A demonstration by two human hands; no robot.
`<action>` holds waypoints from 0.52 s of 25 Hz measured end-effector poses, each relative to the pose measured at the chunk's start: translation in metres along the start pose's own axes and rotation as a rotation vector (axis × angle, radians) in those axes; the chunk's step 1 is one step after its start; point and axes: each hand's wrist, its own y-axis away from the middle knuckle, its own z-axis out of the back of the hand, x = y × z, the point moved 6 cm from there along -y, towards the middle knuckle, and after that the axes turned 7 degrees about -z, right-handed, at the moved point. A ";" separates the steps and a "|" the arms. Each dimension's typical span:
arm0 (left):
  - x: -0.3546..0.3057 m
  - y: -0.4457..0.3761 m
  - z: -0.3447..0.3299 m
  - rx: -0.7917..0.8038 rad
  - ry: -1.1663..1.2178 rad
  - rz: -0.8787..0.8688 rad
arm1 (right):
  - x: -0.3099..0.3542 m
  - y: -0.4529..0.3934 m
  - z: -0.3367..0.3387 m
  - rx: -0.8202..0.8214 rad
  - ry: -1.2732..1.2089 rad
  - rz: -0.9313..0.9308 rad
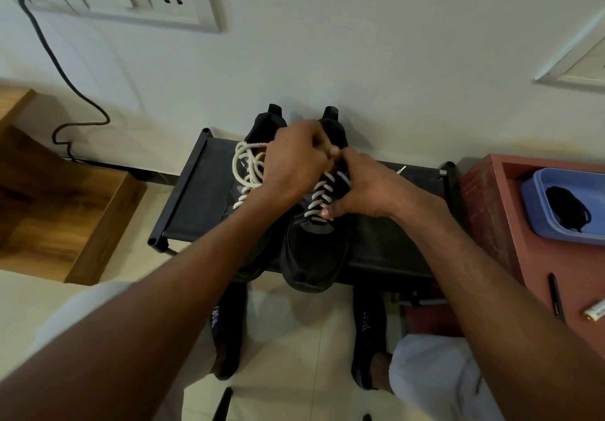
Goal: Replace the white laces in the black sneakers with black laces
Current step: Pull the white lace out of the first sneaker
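Two black sneakers side by side on a low black rack [196, 198], heels toward the wall, toes overhanging the rack's near edge. Right sneaker [314, 257] threaded with white laces [322, 196] in crossed rows up the tongue. Left sneaker [262, 129] largely hidden behind the left forearm, its loosened white lace [247, 165] heaped in loops over the collar, toward the rack's far left corner.

Left hand [296, 158] over the top of the right sneaker's lacing, fingers curled tight with the knuckles up, apparently pinching the lace at the uppermost eyelets; the exact point of contact hidden beneath the fingers. Right hand [363, 185] against the right side of the same sneaker, fingers bent in at the top rows and meeting the left hand's fingertips, thumb stretched down to the lowest row of lacing. Laced rows below and between the two grips; knot area concealed under them.

White lace tip [401, 169] lying apart near the rack's far right edge.

Black laces [568, 207] bundled in a blue tray [537, 221] on a red cabinet [523, 276] to the right of the rack, well apart from both hands. Pen [556, 296] and battery [594, 311] toward the cabinet's near edge.
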 end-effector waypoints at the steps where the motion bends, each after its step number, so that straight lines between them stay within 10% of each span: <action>1: 0.008 0.001 0.002 -0.054 0.182 0.143 | 0.001 0.001 0.000 0.008 -0.003 -0.007; 4: 0.014 -0.003 -0.001 -0.035 0.246 0.236 | 0.001 0.000 -0.002 0.024 -0.024 -0.013; 9: -0.008 -0.007 -0.001 0.208 -0.596 -0.257 | -0.001 -0.001 -0.002 0.029 -0.023 -0.009; 13: -0.013 -0.004 0.001 0.149 -0.414 -0.205 | 0.001 0.000 -0.005 0.017 0.010 -0.025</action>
